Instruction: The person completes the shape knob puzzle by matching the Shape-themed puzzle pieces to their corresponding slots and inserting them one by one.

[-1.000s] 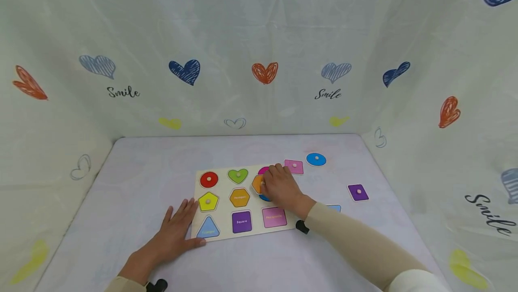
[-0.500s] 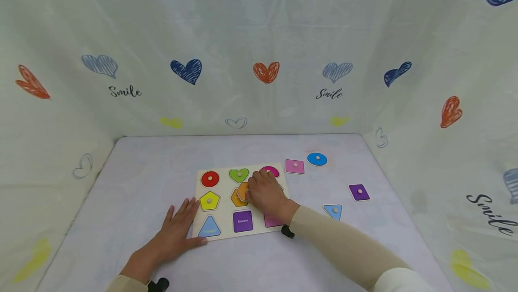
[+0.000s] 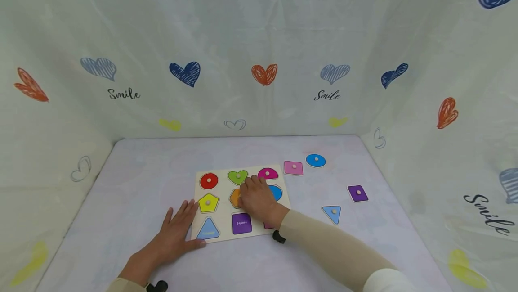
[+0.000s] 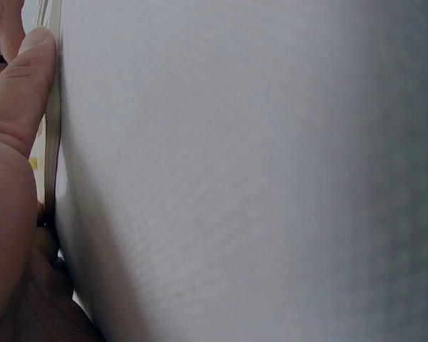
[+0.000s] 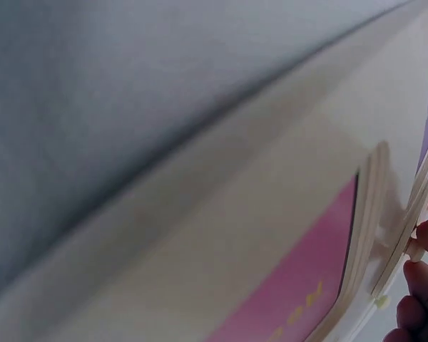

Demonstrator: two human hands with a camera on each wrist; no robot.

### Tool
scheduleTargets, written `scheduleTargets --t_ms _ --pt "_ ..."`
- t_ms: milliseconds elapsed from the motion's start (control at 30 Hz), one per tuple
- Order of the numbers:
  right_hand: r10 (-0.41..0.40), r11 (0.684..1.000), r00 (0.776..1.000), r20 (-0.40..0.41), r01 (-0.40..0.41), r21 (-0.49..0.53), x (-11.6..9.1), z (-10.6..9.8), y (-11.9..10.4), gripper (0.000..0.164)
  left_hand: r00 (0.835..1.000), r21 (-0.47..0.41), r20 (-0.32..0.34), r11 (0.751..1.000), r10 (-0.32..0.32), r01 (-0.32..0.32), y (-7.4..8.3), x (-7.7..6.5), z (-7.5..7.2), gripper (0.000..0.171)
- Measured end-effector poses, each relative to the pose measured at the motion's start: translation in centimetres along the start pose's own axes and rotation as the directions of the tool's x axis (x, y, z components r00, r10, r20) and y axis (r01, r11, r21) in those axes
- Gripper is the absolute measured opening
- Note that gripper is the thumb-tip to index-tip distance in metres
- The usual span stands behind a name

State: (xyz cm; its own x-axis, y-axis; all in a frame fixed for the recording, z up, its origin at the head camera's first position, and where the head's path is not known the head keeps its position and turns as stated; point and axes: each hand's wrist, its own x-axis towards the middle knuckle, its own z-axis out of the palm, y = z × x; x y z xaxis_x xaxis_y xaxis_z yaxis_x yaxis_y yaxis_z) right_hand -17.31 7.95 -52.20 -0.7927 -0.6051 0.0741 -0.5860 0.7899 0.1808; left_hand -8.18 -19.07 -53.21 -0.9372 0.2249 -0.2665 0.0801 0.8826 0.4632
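A pale wooden shape puzzle board (image 3: 225, 228) lies on the table. My right hand (image 3: 261, 199) is over its middle, pinching the knob of the orange hexagon piece (image 3: 234, 198) at the hexagon spot. Most of that piece is hidden by the fingers. In the right wrist view, thumb and finger hold the small knob (image 5: 414, 249). My left hand (image 3: 171, 233) rests at the board's left edge with fingers spread; its thumb (image 4: 23, 92) lies along the near-left corner. Knobbed red circle (image 3: 209, 181), green heart (image 3: 237, 177), yellow pentagon (image 3: 208, 203) and magenta semicircle (image 3: 268, 173) pieces sit in the board.
Right of the board lie loose pieces: a pink one (image 3: 293, 168), a blue oval (image 3: 315, 160), a purple one (image 3: 358, 193) and a light blue triangle (image 3: 332, 214). The board shows printed triangle (image 3: 208, 229) and square (image 3: 241, 223) spots. A heart-patterned sheet (image 3: 263, 35) surrounds the table.
My right hand has moved left across the board with the orange hexagon piece, from the oval spot to the hexagon spot. The left hand has stayed in place.
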Motion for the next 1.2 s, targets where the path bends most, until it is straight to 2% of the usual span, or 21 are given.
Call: scheduleTargets --t_ms 333,700,1200 --pt "0.023 1.0 1.0 0.01 -0.023 0.0 0.08 0.09 -0.19 0.038 1.0 -0.011 0.003 1.0 -0.001 0.001 -0.08 0.27 0.17 0.126" --pt "-0.002 1.0 1.0 -0.016 0.002 0.024 -0.11 0.48 -0.24 0.036 1.0 -0.009 0.01 1.0 -0.014 0.014 -0.13 0.38 0.29 0.129" --pt "0.011 0.999 1.0 -0.019 -0.01 0.041 -0.3 0.57 -0.43 0.033 1.0 -0.017 0.0 1.0 -0.02 0.02 -0.19 0.31 0.4 0.129"
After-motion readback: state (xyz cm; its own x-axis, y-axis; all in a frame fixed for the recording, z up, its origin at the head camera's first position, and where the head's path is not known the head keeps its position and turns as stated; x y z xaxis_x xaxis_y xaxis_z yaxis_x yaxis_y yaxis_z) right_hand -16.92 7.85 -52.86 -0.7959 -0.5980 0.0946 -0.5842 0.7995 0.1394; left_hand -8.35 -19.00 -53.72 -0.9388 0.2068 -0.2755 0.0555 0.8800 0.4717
